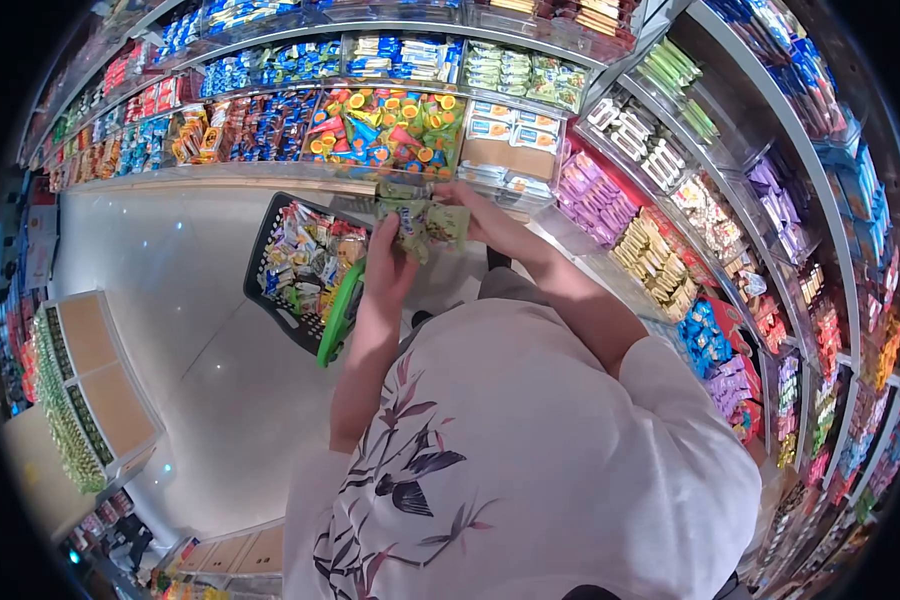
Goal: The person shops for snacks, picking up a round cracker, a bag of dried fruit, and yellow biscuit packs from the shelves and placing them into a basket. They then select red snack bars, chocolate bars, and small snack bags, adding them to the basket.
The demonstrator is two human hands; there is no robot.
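Several small pale green snack packets (413,222) are held in front of my body, between both hands. My left hand (392,262) grips them from the left and below, its thumb pressed on the wrapper. On the other side, my right hand (472,208) has its fingers around the upper right of the bunch. The print on the packets is too small to read. Just left of my left hand is a dark shopping basket (257,283) with a raised green handle (340,318). Mixed wrapped snacks (310,255) fill much of it.
Shelves ahead hold bins of wrapped snacks, including colourful cone-shaped packs (380,130) and white-and-orange packets (510,125). Curving shelves on the right carry purple packets (595,195) and gold packets (655,262). A display stand (110,370) stands left on the pale floor (195,290).
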